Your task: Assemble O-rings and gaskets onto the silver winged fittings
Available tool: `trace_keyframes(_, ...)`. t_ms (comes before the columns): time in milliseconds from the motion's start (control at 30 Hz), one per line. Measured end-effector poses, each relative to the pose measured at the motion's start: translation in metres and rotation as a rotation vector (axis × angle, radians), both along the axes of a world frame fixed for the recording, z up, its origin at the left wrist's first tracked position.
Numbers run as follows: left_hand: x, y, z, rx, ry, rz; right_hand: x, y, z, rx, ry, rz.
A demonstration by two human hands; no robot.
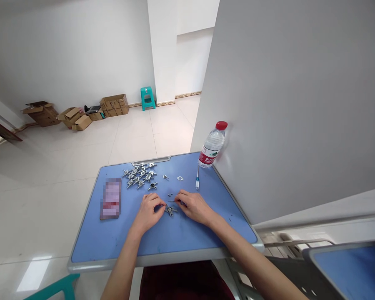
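Observation:
Near the middle of the blue desk lies a small metal fitting with side arms and a dark round centre. The fingertips of my left hand are pinched together at its left edge; what they hold is too small to make out. My right hand is closed just above and right of the fitting, with a small thin metal piece at its fingertips. Tiny metal bits lie just beyond my fingers. Farther up are another fitting with a black centre, a small metal part and a flat oval plate.
A pile of metal fittings covers the desk's far left, beside a pixelated flat item. At the far right stand a water bottle and a screwdriver lying before it. A grey wall borders the desk's right side.

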State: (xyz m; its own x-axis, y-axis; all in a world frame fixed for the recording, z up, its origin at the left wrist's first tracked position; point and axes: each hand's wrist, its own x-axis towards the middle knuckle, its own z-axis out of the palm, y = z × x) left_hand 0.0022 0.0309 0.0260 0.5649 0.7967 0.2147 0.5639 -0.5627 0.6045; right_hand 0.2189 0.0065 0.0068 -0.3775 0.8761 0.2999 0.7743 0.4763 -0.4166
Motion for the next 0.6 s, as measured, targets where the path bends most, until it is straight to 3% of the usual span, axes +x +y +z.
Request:
trace_keyframes(300, 0.001, -0.001, 0.002, -0.030, 0.040, -0.010, -0.007, 0.001, 0.001, 0.011, 0.078, -0.007)
trace_keyframes(600, 0.000, 0.000, 0.003, -0.045, 0.056, 0.041, -0.009, 0.002, 0.002, 0.031, 0.095, 0.081)
